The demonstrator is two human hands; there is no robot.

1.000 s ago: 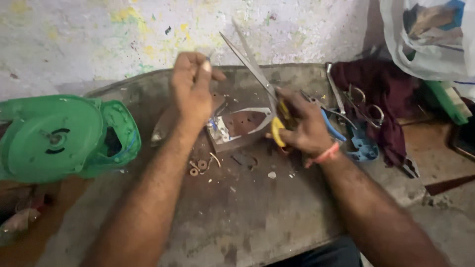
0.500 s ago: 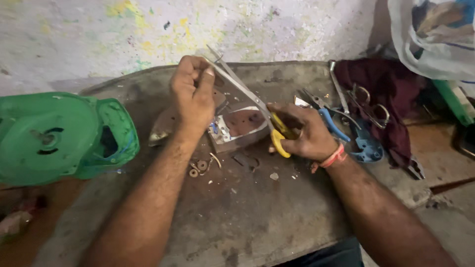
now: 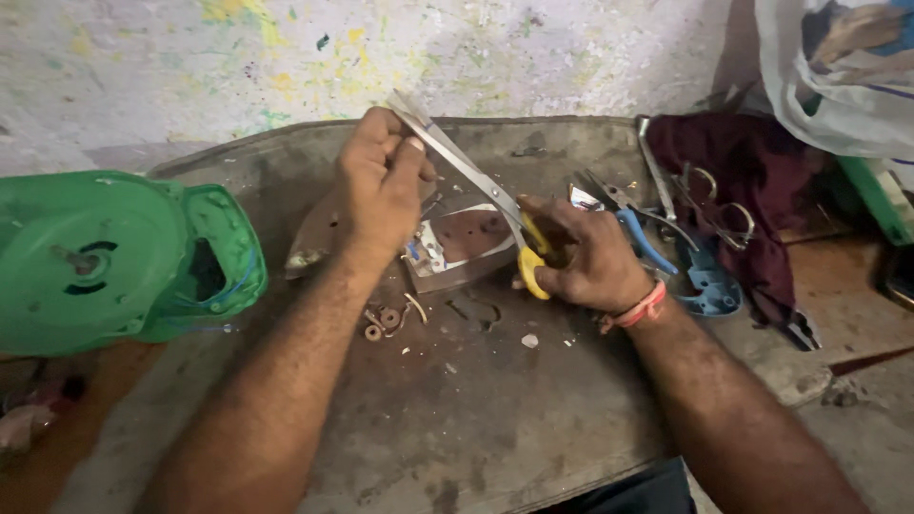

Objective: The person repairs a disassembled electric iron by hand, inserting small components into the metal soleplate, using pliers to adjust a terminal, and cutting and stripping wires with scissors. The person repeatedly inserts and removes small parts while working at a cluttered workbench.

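My right hand (image 3: 583, 257) grips the yellow handles of a pair of scissors (image 3: 466, 171), whose long metal blades reach up and left. The blade tips meet my left hand (image 3: 376, 186), which is closed around something small that I cannot make out. Both hands hover over a worn metal work surface (image 3: 457, 419). Just below them lies a flat metal iron soleplate (image 3: 462, 246). Small washers and screws (image 3: 386, 319) are scattered near my left forearm.
A green plastic appliance housing (image 3: 114, 257) sits at the left. Blue-handled pliers (image 3: 633, 224), a blue plastic part (image 3: 709, 286), other scissors and a maroon cloth (image 3: 743, 181) lie at the right. A plastic bag (image 3: 838, 67) hangs top right. A paint-speckled wall stands behind.
The scissors have swung down and left, so their blade tips now reach my left hand. My left hand has lowered a little; my right hand stays on the handles.
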